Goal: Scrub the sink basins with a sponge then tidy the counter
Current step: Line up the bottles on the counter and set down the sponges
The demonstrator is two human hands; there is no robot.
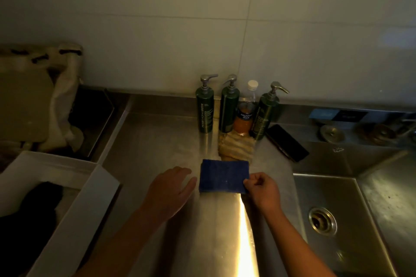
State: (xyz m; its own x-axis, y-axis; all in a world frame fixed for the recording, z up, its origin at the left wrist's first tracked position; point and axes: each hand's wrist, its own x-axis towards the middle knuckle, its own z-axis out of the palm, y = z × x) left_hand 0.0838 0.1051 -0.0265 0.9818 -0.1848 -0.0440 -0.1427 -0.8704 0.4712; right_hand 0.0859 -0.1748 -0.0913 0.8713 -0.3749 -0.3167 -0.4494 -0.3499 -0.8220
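From the head camera, at a dim steel counter [157, 137]: your right hand [262, 189] pinches the near right corner of the blue sponge [224, 175], thumb and curled fingers closed on its edge; the sponge lies flat on the counter, stretching away to the left of those fingers. Your left hand [170, 189] hovers or rests just left of the sponge, fingers relaxed and loosely spread, holding nothing; its thumb sits just beside the sponge's left edge, and contact cannot be told.

Just beyond your fingertips, past the sponge's far edge, lies a striped cloth [236, 145]. Behind it, against the tiled wall, stand three dark green pump bottles [204, 110], with a clear water bottle [246, 110] between the second and third. A black phone [287, 141] lies flat beyond and right of your right fingers. The sink basin [337, 198] opens to the right of your right hand, its round drain [322, 220] nearer you than the fingers. A white box [74, 209] sits well left of your left hand.
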